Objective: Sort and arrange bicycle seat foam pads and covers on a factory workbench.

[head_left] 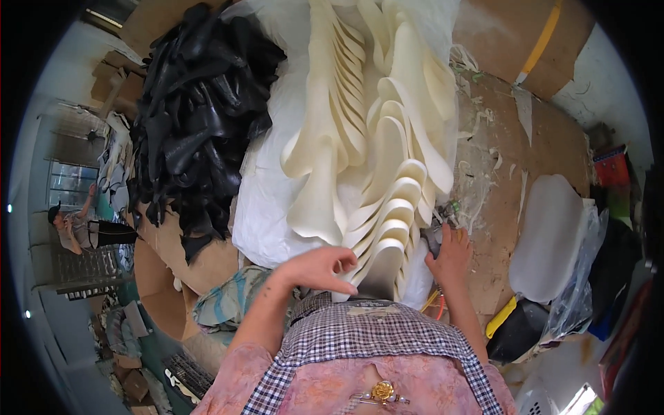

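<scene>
Rows of overlapping cream moulded pieces, curved and shaped like insoles, stretch away from my body on white plastic sheeting. My left hand is beside the near end of the front row, its thumb and fingers curved apart with nothing seen between them. The nearest piece has a grey, shaded inner face. To the right of the row, my right hand has its fingers spread over the brown board. Next to its thumb and fingertips lies a small grey object, too unclear to name.
A large heap of black moulded pieces lies at far left. Cream scraps litter the brown cardboard on the right, near a pale oval pad. A patterned cloth bundle sits left of my body. Another person stands far left.
</scene>
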